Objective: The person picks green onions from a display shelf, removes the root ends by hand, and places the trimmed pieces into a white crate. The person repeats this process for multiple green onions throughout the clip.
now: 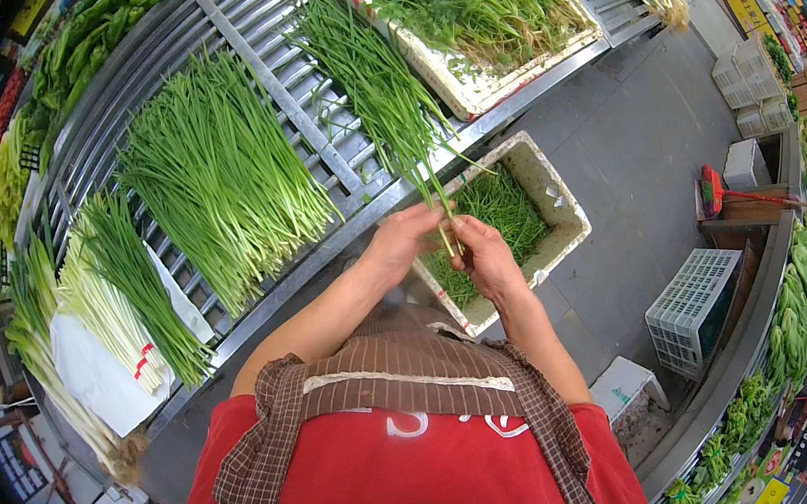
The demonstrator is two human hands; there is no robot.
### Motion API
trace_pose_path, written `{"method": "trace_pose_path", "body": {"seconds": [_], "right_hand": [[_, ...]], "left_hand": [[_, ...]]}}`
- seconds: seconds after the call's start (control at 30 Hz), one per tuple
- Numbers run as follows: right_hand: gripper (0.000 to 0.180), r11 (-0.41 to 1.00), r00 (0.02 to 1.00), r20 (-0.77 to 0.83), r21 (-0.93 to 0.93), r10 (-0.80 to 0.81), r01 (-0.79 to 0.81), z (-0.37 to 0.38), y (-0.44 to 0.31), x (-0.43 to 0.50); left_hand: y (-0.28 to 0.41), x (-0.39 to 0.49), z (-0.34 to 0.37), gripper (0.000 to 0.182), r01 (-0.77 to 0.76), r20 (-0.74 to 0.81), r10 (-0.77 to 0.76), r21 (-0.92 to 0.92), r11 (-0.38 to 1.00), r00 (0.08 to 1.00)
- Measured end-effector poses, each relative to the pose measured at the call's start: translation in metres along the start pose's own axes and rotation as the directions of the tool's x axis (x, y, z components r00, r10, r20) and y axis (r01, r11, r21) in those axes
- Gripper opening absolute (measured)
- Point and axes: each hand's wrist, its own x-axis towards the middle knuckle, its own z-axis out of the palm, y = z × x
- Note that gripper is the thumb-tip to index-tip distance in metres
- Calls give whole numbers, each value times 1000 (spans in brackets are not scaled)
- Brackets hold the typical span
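Above the near edge of a foam box, my left hand (409,234) and my right hand (483,250) meet around the lower ends of a few garlic chive stalks (443,228). The stalks point up and left toward a loose pile of garlic chives (371,82) on the metal roller shelf (278,104). Below my hands the foam box (566,219) stands on the floor, with green trimmings (500,207) inside. To the left on the shelf lies a large, neat heap of garlic chives (217,169).
A foam tray of leafy herbs (467,101) rests at the shelf's edge. Bundled chives (156,297), one with red tape, lie by leeks (69,392) at the left. Across the aisle are a white plastic crate (689,298), a red broom (711,192) and a white stool (621,384).
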Motion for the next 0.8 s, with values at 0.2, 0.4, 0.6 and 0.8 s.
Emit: {"method": "trace_pose_path", "body": {"seconds": [0.2,0.4,0.6,0.8], "right_hand": [[29,991,999,-16,-131,-40,37,4,12,-4],[32,928,984,139,-370,112,-54,16,10,-6],[29,469,950,47,-861,-308,195,26,-24,0],[31,531,958,70,-820,-276,213,44,-19,41]], "left_hand": [[-4,-14,-7,34,18,-22,-19,-66,998,1000],[-8,-18,-14,34,34,-39,-35,-41,999,999],[-18,-17,-21,33,-55,-119,51,-29,998,992],[-18,-24,-18,34,-30,-152,39,59,998,988]]}}
